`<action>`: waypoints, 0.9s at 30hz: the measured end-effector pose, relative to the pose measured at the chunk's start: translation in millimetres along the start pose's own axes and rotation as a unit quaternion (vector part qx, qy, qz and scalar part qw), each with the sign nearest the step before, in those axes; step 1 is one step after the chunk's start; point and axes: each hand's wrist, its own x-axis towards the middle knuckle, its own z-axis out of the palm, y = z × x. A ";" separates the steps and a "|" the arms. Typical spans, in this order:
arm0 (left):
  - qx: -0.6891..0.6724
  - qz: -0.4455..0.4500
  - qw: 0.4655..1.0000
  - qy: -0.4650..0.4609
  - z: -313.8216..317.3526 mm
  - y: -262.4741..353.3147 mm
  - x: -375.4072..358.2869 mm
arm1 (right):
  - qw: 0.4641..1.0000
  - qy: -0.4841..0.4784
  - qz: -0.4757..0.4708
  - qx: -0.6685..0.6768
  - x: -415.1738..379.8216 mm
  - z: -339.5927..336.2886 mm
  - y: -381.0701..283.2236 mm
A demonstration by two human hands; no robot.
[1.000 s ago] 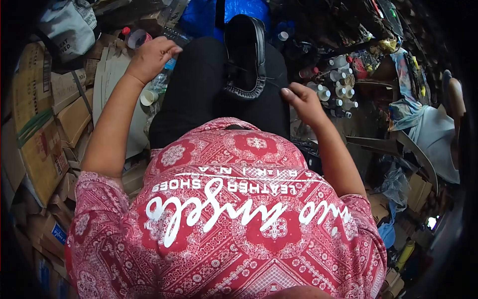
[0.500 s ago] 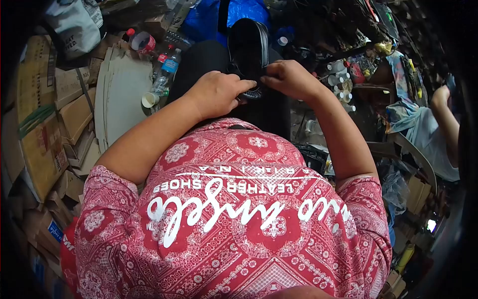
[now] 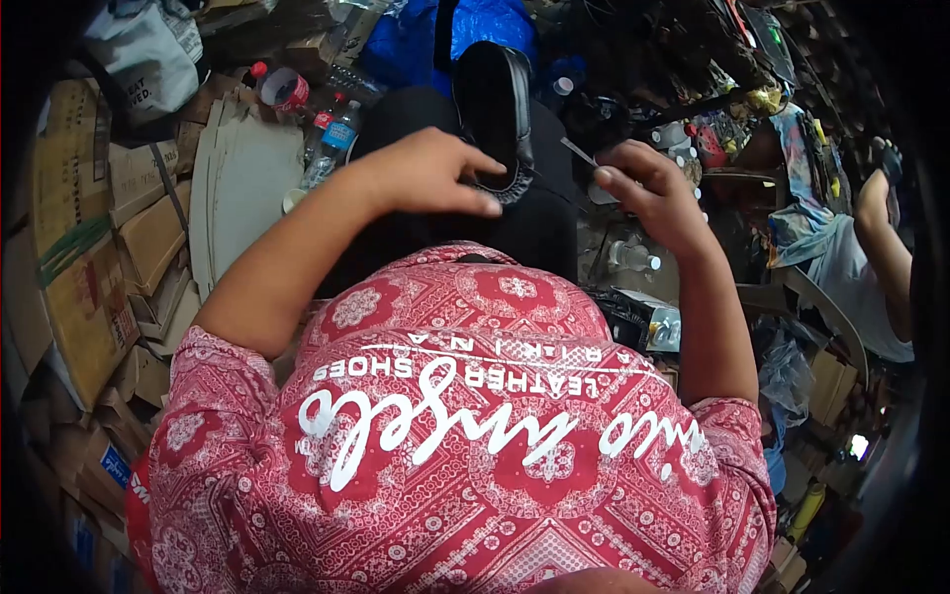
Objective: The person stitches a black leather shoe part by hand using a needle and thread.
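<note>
A black shoe (image 3: 522, 109) rests on the dark-clothed lap, its opening facing up and gathered stitching at its near end. My left hand (image 3: 435, 173) is at that near end, thumb and index finger spread apart around the shoe's edge, the other fingers partly hidden. To the right of the shoe my right hand (image 3: 648, 188) is raised, pinching a small thin metallic tool (image 3: 578, 151) that points up and left. Whether a thread runs from the tool to the shoe is too fine to tell.
Plastic bottles (image 3: 338, 134) and a pale board (image 3: 242, 188) lie to the left, beside stacked cardboard (image 3: 84, 238). A blue bag (image 3: 495, 22) is beyond the shoe. Clutter fills the right, where another person's arm (image 3: 884, 238) shows.
My right hand has moved right, away from the shoe, and the thin tool now shows in it. My left hand has opened and shifted slightly left.
</note>
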 end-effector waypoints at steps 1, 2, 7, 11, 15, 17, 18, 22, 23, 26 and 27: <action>-0.062 0.023 0.998 0.016 -4.1 -12.4 7.6 | 1.000 0.003 0.004 0.000 0.1 6.4 1.5; -0.223 -0.015 0.973 0.052 -4.8 -20.8 15.2 | 0.999 0.004 -0.037 -0.026 3.1 13.1 5.2; -0.099 0.076 0.974 0.192 -11.7 -31.9 46.8 | 0.990 -0.004 -0.068 -0.124 15.9 28.1 7.1; -0.139 0.107 0.961 0.213 -1.5 -45.0 72.4 | 0.985 -0.007 -0.071 -0.158 22.1 30.3 8.5; -0.037 0.060 0.989 0.131 -15.3 -26.0 68.2 | 0.981 -0.012 -0.078 -0.176 24.3 30.4 8.6; -0.031 0.094 0.990 0.101 -15.6 -23.3 67.8 | 0.981 -0.014 -0.072 -0.178 24.4 29.6 5.1; -0.032 0.094 0.990 0.101 -16.0 -23.3 67.7 | 0.978 -0.011 -0.068 -0.197 24.5 29.1 1.2; -0.104 0.099 0.989 0.039 -17.0 -26.4 67.4 | 0.971 0.004 -0.068 -0.228 23.5 33.7 -3.5; -0.111 0.112 0.987 0.029 -17.2 -27.3 68.0 | 0.971 0.003 -0.068 -0.229 23.0 34.8 -1.6; -0.116 0.110 0.987 0.004 -19.2 -26.5 68.2 | 0.980 0.004 -0.079 -0.184 22.8 39.2 6.3; -0.116 0.109 0.987 0.005 -19.3 -27.0 68.9 | 0.980 0.006 -0.084 -0.181 23.4 39.1 7.8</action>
